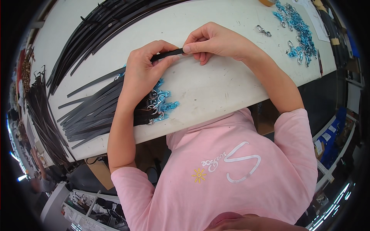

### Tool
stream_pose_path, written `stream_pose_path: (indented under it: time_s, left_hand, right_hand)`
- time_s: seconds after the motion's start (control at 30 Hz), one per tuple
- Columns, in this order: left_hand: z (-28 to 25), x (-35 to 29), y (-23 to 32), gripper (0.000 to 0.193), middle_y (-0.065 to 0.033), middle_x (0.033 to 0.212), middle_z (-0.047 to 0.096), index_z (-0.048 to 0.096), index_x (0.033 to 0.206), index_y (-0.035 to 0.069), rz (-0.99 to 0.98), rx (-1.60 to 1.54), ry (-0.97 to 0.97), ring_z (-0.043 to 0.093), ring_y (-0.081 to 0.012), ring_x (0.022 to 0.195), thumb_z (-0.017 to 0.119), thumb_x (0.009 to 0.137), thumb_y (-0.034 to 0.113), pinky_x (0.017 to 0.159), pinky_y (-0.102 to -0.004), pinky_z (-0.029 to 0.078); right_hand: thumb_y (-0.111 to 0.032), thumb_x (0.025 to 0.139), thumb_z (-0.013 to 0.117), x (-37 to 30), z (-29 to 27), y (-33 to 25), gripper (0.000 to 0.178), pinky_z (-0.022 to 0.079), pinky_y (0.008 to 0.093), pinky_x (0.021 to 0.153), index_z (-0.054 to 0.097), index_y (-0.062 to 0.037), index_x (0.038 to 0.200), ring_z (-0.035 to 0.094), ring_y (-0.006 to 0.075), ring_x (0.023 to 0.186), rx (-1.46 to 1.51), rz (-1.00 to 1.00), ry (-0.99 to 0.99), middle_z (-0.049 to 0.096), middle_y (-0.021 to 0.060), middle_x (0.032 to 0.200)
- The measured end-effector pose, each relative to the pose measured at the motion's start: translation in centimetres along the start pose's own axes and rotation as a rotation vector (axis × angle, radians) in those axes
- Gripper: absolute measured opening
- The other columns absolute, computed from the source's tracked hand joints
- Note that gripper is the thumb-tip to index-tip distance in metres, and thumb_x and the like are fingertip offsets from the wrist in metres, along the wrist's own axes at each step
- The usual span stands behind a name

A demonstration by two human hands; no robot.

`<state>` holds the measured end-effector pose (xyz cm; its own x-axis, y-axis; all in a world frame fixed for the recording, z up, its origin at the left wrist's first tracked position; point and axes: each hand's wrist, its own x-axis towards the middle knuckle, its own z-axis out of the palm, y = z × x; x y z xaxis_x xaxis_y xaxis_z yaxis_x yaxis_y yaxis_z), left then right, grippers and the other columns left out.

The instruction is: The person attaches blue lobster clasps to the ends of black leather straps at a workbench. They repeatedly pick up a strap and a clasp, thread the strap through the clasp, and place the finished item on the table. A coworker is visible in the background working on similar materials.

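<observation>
Between my two hands, above the white table, a short stretch of black strap (pixel 168 54) shows. My left hand (pixel 148 63) pinches it between thumb and fingers. At its right end, the thumb and index finger of my right hand (pixel 202 43) close on the same strap. Beneath my left wrist lies a bundle of dark straps (pixel 92 109), their right ends fitted with metal snap hooks in blue film (pixel 158 102). Part of that bundle is hidden by my left forearm.
Long black straps (pixel 96 32) lie across the table's far left. Another dark bundle (pixel 42 111) hangs over the left edge. One bare snap hook (pixel 264 30) lies right of my hands, near a pile of blue-wrapped hooks (pixel 302 32). A thin pointed tool (pixel 319 63) lies by the right edge.
</observation>
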<state>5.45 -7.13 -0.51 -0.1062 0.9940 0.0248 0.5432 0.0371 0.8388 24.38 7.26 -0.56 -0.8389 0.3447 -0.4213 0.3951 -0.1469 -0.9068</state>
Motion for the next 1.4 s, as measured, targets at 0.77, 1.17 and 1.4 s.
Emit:
stream_pose_path:
  time_s: [0.77,1.17,1.4]
  left_hand:
    - [0.1,0.7,0.9,0.013,-0.005,0.084,0.068,0.065,0.094,0.001,0.092,0.032,0.043,0.056,-0.0131,0.062,0.075,0.085,0.003,0.057,-0.0256,0.045]
    - [0.6,0.7,0.7,0.016,-0.0066,0.084,0.067,0.064,0.092,0.002,0.122,0.128,0.045,0.054,-0.0163,0.056,0.076,0.083,0.003,0.054,-0.0291,0.044]
    - [-0.9,1.6,0.2,0.017,-0.0084,0.081,0.067,0.07,0.104,0.0,-0.086,0.03,-0.17,0.055,-0.0137,0.062,0.065,0.094,0.012,0.061,-0.0284,0.048]
  right_hand:
    - [-0.025,0.099,0.067,-0.7,0.8,0.1,0.03,0.057,0.0252,0.071,0.071,0.0012,0.113,0.065,0.0114,0.079,0.047,-0.114,0.042,0.068,0.005,0.09]
    - [-0.019,0.096,0.068,-0.4,0.8,0.6,0.023,0.06,0.0269,0.071,0.071,0.0023,0.106,0.066,0.0119,0.081,-0.047,-0.096,0.096,0.067,0.006,0.089]
    - [-0.022,0.092,0.069,0.0,0.7,1.2,0.025,0.058,0.0259,0.067,0.071,0.0024,0.098,0.069,0.0138,0.07,-0.118,-0.119,0.142,0.07,0.0077,0.084]
